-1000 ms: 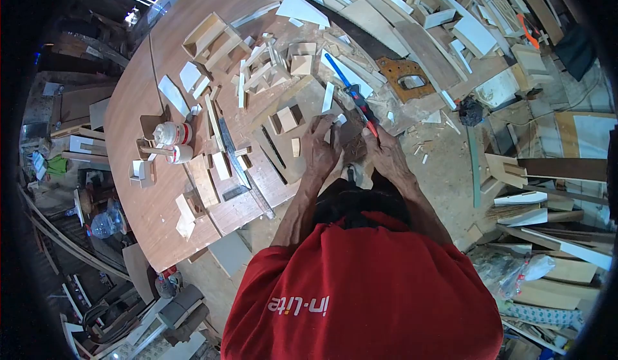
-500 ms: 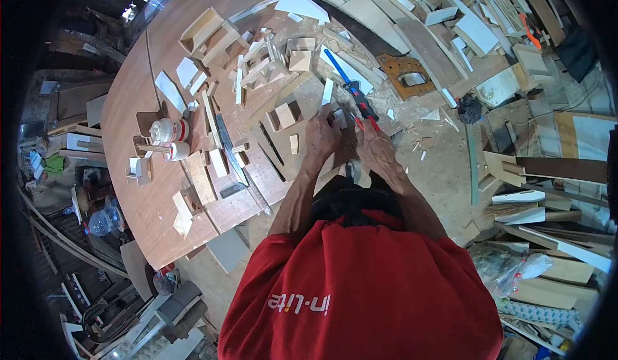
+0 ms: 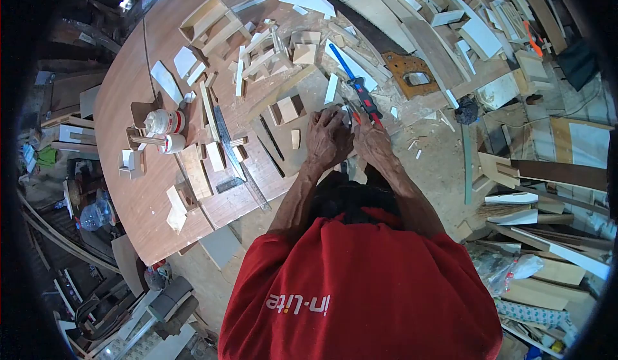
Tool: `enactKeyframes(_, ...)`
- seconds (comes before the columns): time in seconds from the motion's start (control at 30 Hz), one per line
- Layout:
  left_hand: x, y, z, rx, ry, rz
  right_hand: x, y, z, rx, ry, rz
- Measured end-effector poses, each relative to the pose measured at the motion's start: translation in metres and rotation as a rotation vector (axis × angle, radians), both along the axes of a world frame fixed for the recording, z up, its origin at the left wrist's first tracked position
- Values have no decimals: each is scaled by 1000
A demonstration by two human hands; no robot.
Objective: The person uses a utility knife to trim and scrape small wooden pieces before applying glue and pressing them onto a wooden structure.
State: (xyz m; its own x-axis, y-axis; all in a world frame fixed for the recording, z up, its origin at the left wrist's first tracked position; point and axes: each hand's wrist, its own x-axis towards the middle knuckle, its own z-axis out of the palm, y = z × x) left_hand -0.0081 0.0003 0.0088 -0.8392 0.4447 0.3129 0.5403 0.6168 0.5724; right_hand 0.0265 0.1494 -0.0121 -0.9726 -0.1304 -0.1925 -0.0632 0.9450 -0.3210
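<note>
My left hand (image 3: 328,138) has its fingers curled together at the workbench edge; whatever they hold is hidden beneath them. Close beside it, my right hand (image 3: 373,144) is closed around a slim red-handled tool (image 3: 356,116) that points toward the left fingers. Just beyond the right hand lies a tool with a blue blade and a black-and-red handle (image 3: 365,97). A narrow white strip (image 3: 331,88) rests past the left fingertips. Left of the left hand are a small open wooden box (image 3: 286,109) and a small wood block (image 3: 295,139).
A handsaw (image 3: 409,75) lies at the upper right of the workbench (image 3: 129,212). Wooden frames (image 3: 212,25) and offcuts cover its far side. Glue containers (image 3: 165,122) and a metal square (image 3: 225,141) are on the left. Stacked boards (image 3: 560,173) stand at the right.
My left hand has turned and come nearer my right hand, its fingers now curled over. My right hand has barely moved. The whole view has shifted slightly.
</note>
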Motion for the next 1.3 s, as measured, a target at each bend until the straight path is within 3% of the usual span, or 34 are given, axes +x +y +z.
enactKeyframes(0.07, 2, 1, -2, 36, -15, 54, 0, 2, -2, 182, 140, 192)
enactKeyframes(0.17, 2, 0, 1, 95, 41, 23, 1, 0, 1, 359, 187, 242)
enactKeyframes(0.4, 2, -1, -13, 105, 17, 62, 4, -4, -1, 165, 108, 85)
enactKeyframes(0.47, 2, -2, -17, 103, 25, 66, 3, -3, -5, 290, 181, 217)
enactKeyframes(1.0, 1, -2, -16, 143, 63, 56, 1, -4, 3, 360, 126, 232)
enactKeyframes(1.17, 2, -2, -9, 121, 94, 43, 0, 0, -10, 592, 216, 440)
enactKeyframes(1.3, 3, 0, -7, 143, 73, 62, 0, 1, -9, 593, 235, 458)
